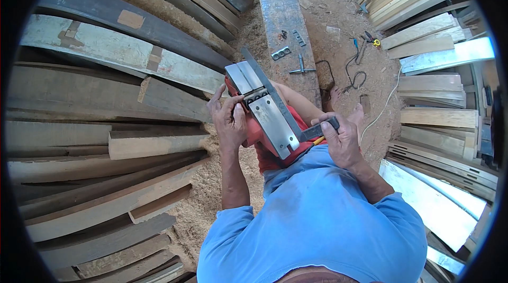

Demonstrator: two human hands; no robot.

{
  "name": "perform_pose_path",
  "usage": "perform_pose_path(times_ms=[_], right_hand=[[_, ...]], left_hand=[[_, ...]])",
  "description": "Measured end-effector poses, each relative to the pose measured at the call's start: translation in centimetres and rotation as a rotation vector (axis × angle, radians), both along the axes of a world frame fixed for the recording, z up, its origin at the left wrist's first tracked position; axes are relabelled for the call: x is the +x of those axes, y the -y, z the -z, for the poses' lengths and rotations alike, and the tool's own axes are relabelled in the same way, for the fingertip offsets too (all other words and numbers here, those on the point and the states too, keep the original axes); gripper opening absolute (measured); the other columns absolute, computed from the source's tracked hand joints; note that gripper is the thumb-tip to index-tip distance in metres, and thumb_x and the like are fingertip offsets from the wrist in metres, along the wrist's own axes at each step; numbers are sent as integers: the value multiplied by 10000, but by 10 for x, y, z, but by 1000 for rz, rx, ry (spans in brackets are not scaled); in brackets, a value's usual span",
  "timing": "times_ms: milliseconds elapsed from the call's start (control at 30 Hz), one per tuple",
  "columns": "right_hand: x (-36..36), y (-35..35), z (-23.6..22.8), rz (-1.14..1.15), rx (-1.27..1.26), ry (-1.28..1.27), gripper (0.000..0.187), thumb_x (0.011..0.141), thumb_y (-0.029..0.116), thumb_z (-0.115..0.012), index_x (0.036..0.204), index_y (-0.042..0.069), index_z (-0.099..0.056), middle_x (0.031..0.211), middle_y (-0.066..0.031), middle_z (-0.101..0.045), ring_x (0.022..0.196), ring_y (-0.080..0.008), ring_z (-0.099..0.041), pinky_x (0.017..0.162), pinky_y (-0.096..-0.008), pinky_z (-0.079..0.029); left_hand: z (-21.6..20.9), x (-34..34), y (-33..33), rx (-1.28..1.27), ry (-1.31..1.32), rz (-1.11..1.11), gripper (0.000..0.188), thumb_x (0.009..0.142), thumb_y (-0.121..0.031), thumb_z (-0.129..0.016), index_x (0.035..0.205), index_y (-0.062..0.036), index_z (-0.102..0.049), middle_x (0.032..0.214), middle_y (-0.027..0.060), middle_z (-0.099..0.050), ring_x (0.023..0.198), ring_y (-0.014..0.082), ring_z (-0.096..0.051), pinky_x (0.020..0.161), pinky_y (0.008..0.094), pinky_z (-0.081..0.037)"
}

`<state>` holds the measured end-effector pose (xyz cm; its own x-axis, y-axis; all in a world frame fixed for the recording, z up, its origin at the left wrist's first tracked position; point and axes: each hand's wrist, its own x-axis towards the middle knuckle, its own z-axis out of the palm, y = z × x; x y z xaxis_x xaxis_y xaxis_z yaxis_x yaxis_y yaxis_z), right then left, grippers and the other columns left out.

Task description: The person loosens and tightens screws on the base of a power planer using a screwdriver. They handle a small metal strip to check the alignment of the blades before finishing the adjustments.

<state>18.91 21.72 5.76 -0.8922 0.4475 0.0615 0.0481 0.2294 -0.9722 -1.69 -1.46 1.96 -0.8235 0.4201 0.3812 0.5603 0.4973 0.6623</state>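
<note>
A red electric hand planer lies upside down across my lap, its silvery sole plates facing up. Between the plates, its dark cutter drum shows several round bolt heads. My left hand is against the planer's left side, its fingers bent with the tips at the drum. A try square's long metal blade stands along the right edge of the sole. My right hand grips the square's dark stock near its end. What lies beneath the left fingertips is too small to make out.
A worn plank bench extends ahead, bearing a T-handled wrench and a metal bar with round holes. A black cord and a yellow-handled tool lie on the sawdust-covered floor. Stacked boards line the left; more timber stands right.
</note>
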Motion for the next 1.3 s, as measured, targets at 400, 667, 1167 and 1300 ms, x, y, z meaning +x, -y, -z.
perform_pose_path(times_ms=[400,667,1167,1300], right_hand=[[1,7,15,-36,-41,37,175,1080,117,-589,1150,-34,-640,998,-123,-795,822,-125,-716,744,-298,-574],[1,6,19,-45,-74,36,176,1085,113,-581,1165,-37,-628,998,-133,-794,840,-116,-717,753,-283,-570],[1,6,19,-46,-64,24,165,1081,100,-579,1159,-38,-623,992,-141,-798,859,-150,-753,779,-304,-585],[1,6,15,-49,-56,14,164,1081,102,-577,1149,-38,-630,981,-135,-796,851,-145,-749,767,-301,-582]], left_hand=[[-2,0,-1,71,62,-1,256,882,-85,-600,1075,-68,-766,1462,285,-576,1397,404,-463,1164,530,-332],[0,-2,-1,95,98,33,244,859,-55,-620,1055,-67,-765,1483,279,-561,1403,400,-469,1169,526,-346],[-17,2,-6,-118,-63,-6,233,858,-145,-641,1023,-131,-806,1489,248,-563,1383,409,-475,1161,533,-333],[-16,3,-3,-135,-49,-68,283,935,-236,-585,1079,-138,-808,1493,256,-556,1399,404,-452,1160,537,-334]])
